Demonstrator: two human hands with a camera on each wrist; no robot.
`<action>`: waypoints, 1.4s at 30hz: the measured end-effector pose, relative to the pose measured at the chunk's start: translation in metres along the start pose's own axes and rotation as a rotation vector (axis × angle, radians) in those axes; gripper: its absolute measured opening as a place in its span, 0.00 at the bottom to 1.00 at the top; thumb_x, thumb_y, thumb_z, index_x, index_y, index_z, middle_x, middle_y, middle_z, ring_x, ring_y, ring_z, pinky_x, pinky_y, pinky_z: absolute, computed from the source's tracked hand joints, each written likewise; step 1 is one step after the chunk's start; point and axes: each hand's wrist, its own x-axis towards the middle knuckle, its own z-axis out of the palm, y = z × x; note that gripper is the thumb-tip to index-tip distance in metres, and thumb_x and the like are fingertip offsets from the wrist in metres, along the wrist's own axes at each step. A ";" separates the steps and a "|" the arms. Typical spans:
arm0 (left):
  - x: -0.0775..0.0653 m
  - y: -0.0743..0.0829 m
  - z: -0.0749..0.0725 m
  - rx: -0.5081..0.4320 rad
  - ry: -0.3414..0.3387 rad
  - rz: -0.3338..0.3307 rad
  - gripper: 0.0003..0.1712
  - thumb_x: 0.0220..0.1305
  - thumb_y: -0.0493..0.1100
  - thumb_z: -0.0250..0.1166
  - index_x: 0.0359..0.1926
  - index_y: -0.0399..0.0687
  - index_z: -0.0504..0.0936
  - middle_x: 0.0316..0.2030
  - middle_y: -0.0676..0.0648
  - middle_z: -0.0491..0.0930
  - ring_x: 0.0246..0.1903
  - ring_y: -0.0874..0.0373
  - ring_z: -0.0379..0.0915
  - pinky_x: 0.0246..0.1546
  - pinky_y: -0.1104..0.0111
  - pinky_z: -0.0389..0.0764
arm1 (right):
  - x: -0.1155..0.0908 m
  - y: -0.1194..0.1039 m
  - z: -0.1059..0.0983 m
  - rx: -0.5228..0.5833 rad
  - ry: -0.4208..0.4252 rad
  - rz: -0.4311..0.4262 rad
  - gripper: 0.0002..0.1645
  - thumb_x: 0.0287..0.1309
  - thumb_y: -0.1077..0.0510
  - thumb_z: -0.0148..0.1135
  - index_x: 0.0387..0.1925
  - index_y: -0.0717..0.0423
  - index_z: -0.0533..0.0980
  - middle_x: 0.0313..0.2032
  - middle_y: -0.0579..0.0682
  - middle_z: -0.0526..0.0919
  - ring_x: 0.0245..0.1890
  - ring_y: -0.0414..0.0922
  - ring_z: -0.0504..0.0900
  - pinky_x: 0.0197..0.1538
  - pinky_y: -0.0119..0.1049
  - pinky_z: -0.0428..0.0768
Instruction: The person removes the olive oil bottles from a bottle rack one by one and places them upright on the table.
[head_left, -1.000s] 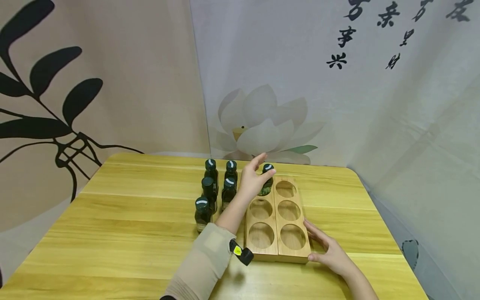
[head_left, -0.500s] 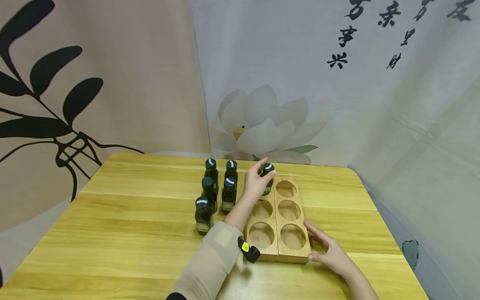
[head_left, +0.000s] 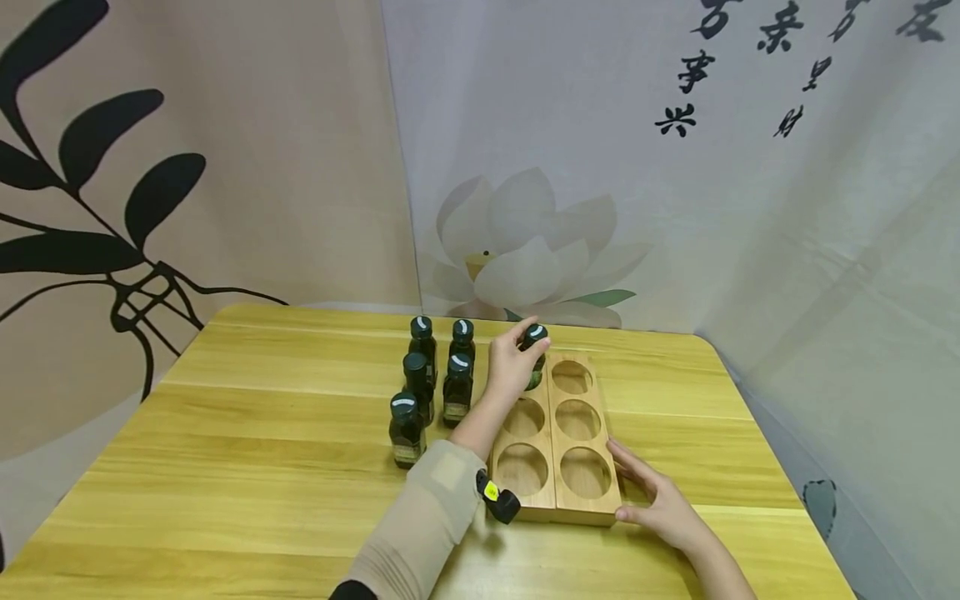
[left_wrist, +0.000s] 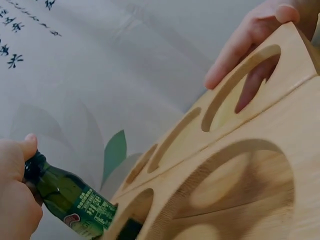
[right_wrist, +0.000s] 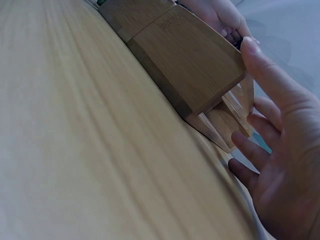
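Note:
In the head view, my left hand [head_left: 510, 364] pinches the dark cap of a small green glass bottle [head_left: 534, 381] between thumb and fingers. The bottle stands at the far left hole of a light wooden rack [head_left: 553, 454] with two rows of round holes. In the left wrist view, the lower end of the labelled bottle [left_wrist: 75, 200] sits in a hole, slightly hidden by the rim. My right hand [head_left: 656, 500] rests at the rack's near right corner, thumb at the front and fingers along the side. In the right wrist view, its fingers [right_wrist: 252, 150] are spread and loosely bent.
Several dark capped bottles [head_left: 407, 437] stand upright left of the rack, close to my left forearm. All stand on a yellow wooden table [head_left: 247, 450]. Behind the table hangs a printed cloth [head_left: 315, 167].
My left hand has shifted slightly right against the bottle, its fingers drawing closer around the cap. The bottle has tilted or shifted very little. My right hand and the rack stay in place.

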 end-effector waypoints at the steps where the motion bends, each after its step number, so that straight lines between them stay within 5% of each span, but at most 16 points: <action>1: 0.001 0.002 0.000 0.004 -0.001 0.004 0.24 0.60 0.39 0.68 0.59 0.46 0.78 0.50 0.44 0.80 0.48 0.55 0.77 0.40 0.68 0.79 | 0.000 0.000 0.000 -0.002 0.000 -0.002 0.53 0.47 0.68 0.72 0.72 0.57 0.56 0.71 0.57 0.55 0.63 0.40 0.66 0.62 0.25 0.57; 12: 0.007 0.040 -0.006 -0.035 -0.027 0.107 0.23 0.60 0.39 0.68 0.58 0.46 0.79 0.54 0.43 0.78 0.51 0.57 0.75 0.47 0.67 0.78 | 0.000 -0.002 0.001 -0.008 -0.001 -0.006 0.53 0.46 0.70 0.71 0.72 0.58 0.55 0.71 0.58 0.55 0.63 0.41 0.66 0.62 0.26 0.57; 17: 0.005 0.064 -0.016 -0.033 -0.054 0.147 0.23 0.60 0.40 0.69 0.57 0.45 0.80 0.51 0.45 0.80 0.46 0.60 0.77 0.40 0.70 0.78 | 0.000 0.003 0.001 -0.005 -0.003 -0.010 0.53 0.46 0.69 0.72 0.72 0.59 0.56 0.71 0.59 0.55 0.63 0.42 0.66 0.62 0.25 0.57; 22: 0.001 0.087 -0.030 0.009 -0.087 0.219 0.22 0.59 0.40 0.69 0.56 0.44 0.80 0.36 0.49 0.80 0.33 0.64 0.74 0.31 0.75 0.75 | 0.000 0.002 0.001 -0.009 -0.001 0.012 0.52 0.48 0.66 0.72 0.72 0.56 0.56 0.71 0.56 0.56 0.63 0.42 0.67 0.62 0.26 0.57; 27: -0.005 0.102 -0.047 0.052 -0.119 0.250 0.22 0.60 0.41 0.69 0.55 0.45 0.81 0.21 0.51 0.63 0.20 0.59 0.56 0.22 0.71 0.61 | 0.000 0.000 0.000 -0.009 -0.009 0.016 0.52 0.48 0.66 0.72 0.73 0.55 0.55 0.71 0.54 0.56 0.63 0.43 0.67 0.62 0.26 0.57; 33: -0.013 0.115 -0.069 0.007 -0.138 0.246 0.21 0.59 0.38 0.69 0.55 0.43 0.81 0.31 0.48 0.79 0.28 0.60 0.70 0.27 0.72 0.72 | 0.000 0.001 0.001 -0.003 -0.007 0.008 0.52 0.48 0.66 0.72 0.72 0.56 0.56 0.71 0.55 0.56 0.63 0.41 0.66 0.62 0.25 0.57; 42: -0.023 0.117 -0.097 -0.016 -0.173 0.213 0.19 0.61 0.36 0.67 0.54 0.41 0.80 0.40 0.44 0.82 0.38 0.56 0.79 0.32 0.69 0.80 | 0.000 0.001 0.001 -0.006 -0.006 0.010 0.52 0.48 0.67 0.71 0.72 0.56 0.56 0.71 0.55 0.56 0.63 0.41 0.66 0.62 0.25 0.58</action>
